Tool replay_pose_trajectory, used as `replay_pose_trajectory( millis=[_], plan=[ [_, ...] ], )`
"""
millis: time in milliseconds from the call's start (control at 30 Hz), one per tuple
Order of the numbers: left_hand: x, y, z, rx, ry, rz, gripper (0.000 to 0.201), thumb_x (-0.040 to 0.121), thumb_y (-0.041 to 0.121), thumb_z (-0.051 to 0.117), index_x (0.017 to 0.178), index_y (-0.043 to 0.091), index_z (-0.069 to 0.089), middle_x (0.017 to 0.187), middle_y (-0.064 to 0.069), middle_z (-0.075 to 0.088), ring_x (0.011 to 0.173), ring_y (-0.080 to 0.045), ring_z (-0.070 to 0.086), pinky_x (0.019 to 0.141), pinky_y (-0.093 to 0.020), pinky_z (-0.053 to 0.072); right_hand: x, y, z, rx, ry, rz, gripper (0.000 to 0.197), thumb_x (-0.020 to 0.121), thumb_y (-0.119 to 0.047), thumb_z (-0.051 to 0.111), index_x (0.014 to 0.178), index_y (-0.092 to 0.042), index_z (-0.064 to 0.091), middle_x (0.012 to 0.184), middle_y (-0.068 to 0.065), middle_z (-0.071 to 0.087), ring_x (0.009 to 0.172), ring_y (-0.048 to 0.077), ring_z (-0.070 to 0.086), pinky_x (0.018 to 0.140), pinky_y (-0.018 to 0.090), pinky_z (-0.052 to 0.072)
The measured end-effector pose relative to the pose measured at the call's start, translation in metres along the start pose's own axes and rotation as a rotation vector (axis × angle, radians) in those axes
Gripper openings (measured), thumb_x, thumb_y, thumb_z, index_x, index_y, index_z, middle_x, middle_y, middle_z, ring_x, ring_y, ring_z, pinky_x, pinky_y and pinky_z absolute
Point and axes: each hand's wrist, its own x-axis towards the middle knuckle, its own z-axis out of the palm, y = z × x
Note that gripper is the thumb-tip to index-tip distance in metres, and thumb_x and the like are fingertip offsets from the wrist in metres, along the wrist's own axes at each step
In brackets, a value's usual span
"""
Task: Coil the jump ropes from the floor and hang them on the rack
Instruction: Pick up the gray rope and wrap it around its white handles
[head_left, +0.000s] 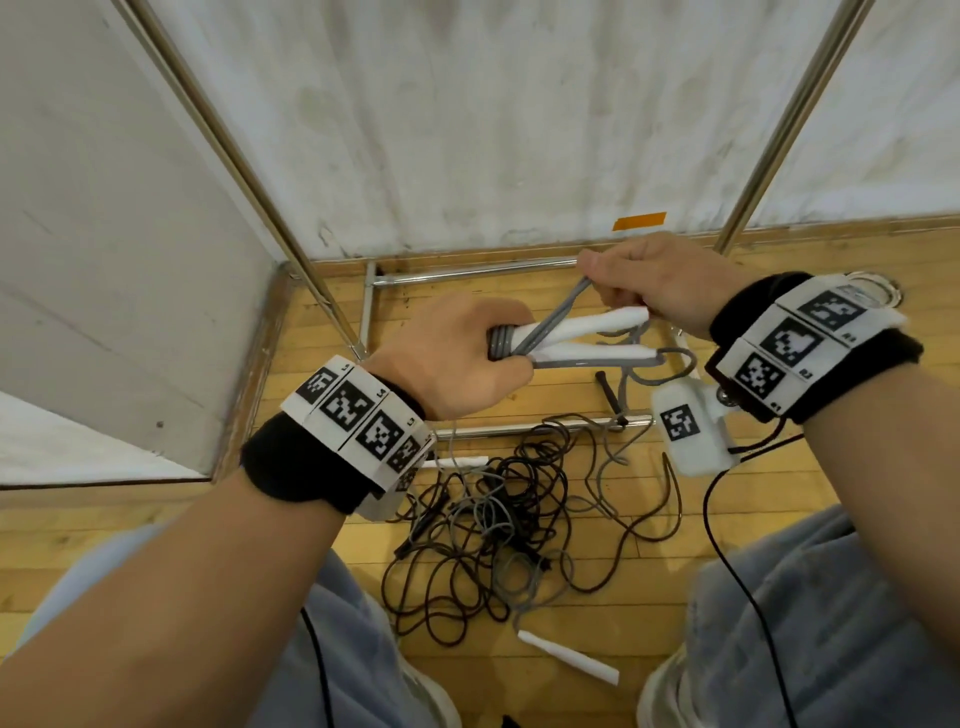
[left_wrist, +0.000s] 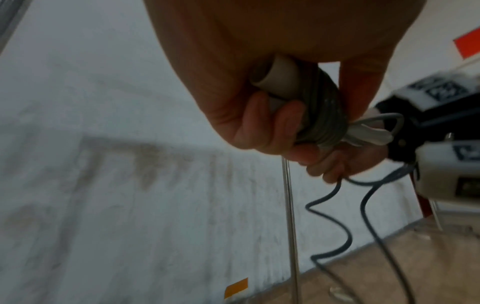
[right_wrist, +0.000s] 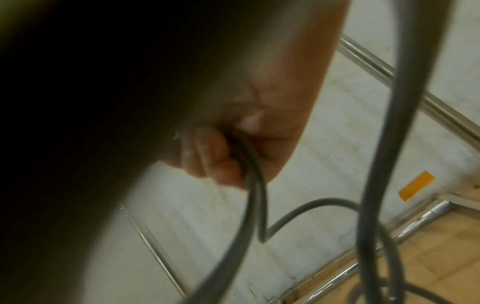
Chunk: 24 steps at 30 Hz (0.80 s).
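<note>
My left hand (head_left: 467, 353) grips two white handles (head_left: 587, 338) of a grey jump rope side by side, with several turns of grey cord (head_left: 501, 343) wound round them by my fingers. The left wrist view shows the same wound cord (left_wrist: 324, 115) in my curled left hand (left_wrist: 272, 123). My right hand (head_left: 644, 286) pinches the grey cord (head_left: 571, 299) just above the handles' far ends; in the right wrist view the grey cord (right_wrist: 255, 185) runs out of my curled fingers (right_wrist: 213, 158). Loose grey cord hangs down to the floor.
A tangle of black and grey ropes (head_left: 519, 519) lies on the wooden floor between my knees, with white handles (head_left: 569, 657) near it. The chrome rack's base bars (head_left: 467, 273) and uprights (head_left: 234, 150) stand against the white wall. An orange tape strip (head_left: 639, 221) marks the wall.
</note>
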Motion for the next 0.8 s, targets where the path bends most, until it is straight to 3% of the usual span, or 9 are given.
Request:
replay_pose_trajectory(
  millis=[100,167,200,267,333,400,500,600,800],
  plan=[
    [0.003,0.008,-0.003,-0.153,0.073,-0.028,0.010,0.071,0.036,0.058,0.068,0.031,0.050,0.061,0.005,0.050,0.056,-0.014,0.046,0.054,-0.033,0.035,0.005,0.006,0.006,0.358,-0.035,0.056,0.033,0.091,-0.040,0.052,0.068,-0.016,0.053,0.056,-0.002,0.043,0.048,0.011,0.038,0.049,0.020,0.035],
    [0.005,0.013,-0.003,-0.237,0.119,-0.091,0.012,0.070,0.037,0.058,0.073,0.030,0.049,0.068,-0.002,0.057,0.062,-0.019,0.052,0.056,-0.037,0.040,0.008,0.008,0.019,0.442,-0.070,0.120,0.026,0.098,-0.023,0.045,0.074,-0.015,0.049,0.054,-0.004,0.040,0.048,0.012,0.031,0.045,0.022,0.029],
    [0.006,0.014,-0.003,-0.272,0.136,-0.122,0.015,0.071,0.036,0.060,0.076,0.030,0.047,0.073,-0.006,0.062,0.066,-0.024,0.056,0.058,-0.041,0.043,0.010,0.009,0.027,0.425,-0.099,0.143,0.027,0.099,-0.017,0.040,0.073,-0.015,0.045,0.053,-0.005,0.038,0.048,0.011,0.027,0.043,0.021,0.026],
    [0.006,0.016,-0.002,-0.352,0.173,-0.170,0.022,0.074,0.029,0.063,0.081,0.029,0.042,0.076,-0.011,0.065,0.066,-0.029,0.058,0.058,-0.044,0.045,0.010,0.007,0.044,0.379,-0.161,0.176,0.030,0.099,-0.021,0.036,0.069,-0.017,0.038,0.055,-0.005,0.035,0.048,0.012,0.023,0.044,0.023,0.023],
    [0.008,0.018,-0.003,-0.454,0.222,-0.209,0.025,0.073,0.026,0.062,0.083,0.026,0.040,0.071,-0.009,0.065,0.055,-0.022,0.053,0.050,-0.039,0.040,0.010,0.002,0.056,0.366,-0.180,0.206,0.036,0.099,-0.031,0.034,0.065,-0.018,0.035,0.057,-0.003,0.033,0.047,0.013,0.022,0.045,0.026,0.021],
    [0.010,0.019,-0.006,-0.547,0.256,-0.227,0.024,0.072,0.028,0.058,0.085,0.024,0.039,0.066,-0.007,0.063,0.047,-0.012,0.049,0.048,-0.028,0.036,0.009,-0.007,0.062,0.385,-0.143,0.198,0.039,0.100,-0.035,0.031,0.064,-0.018,0.034,0.055,-0.003,0.031,0.048,0.014,0.021,0.045,0.027,0.019],
    [0.012,0.023,-0.012,-0.634,0.307,-0.207,0.020,0.076,0.027,0.056,0.087,0.024,0.038,0.066,-0.010,0.062,0.041,-0.008,0.048,0.044,-0.019,0.034,0.009,-0.018,0.062,0.318,-0.092,0.124,0.044,0.100,-0.043,0.025,0.067,-0.016,0.036,0.051,-0.005,0.032,0.047,0.015,0.023,0.044,0.026,0.022],
    [0.011,0.030,-0.015,-0.715,0.329,-0.188,0.017,0.079,0.024,0.054,0.090,0.027,0.040,0.064,-0.013,0.059,0.039,-0.013,0.041,0.040,-0.022,0.031,0.006,-0.020,0.060,0.272,-0.050,0.062,0.046,0.100,-0.047,0.021,0.073,-0.016,0.042,0.052,-0.006,0.034,0.046,0.013,0.025,0.044,0.025,0.024],
    [0.008,0.041,-0.017,-0.760,0.361,-0.180,0.016,0.092,0.011,0.051,0.096,0.024,0.043,0.064,-0.013,0.055,0.039,-0.011,0.041,0.039,-0.020,0.030,0.002,-0.025,0.060,0.136,0.166,-0.077,0.039,0.102,-0.036,0.028,0.077,-0.011,0.045,0.062,0.003,0.039,0.054,0.016,0.033,0.054,0.032,0.028]
  ],
)
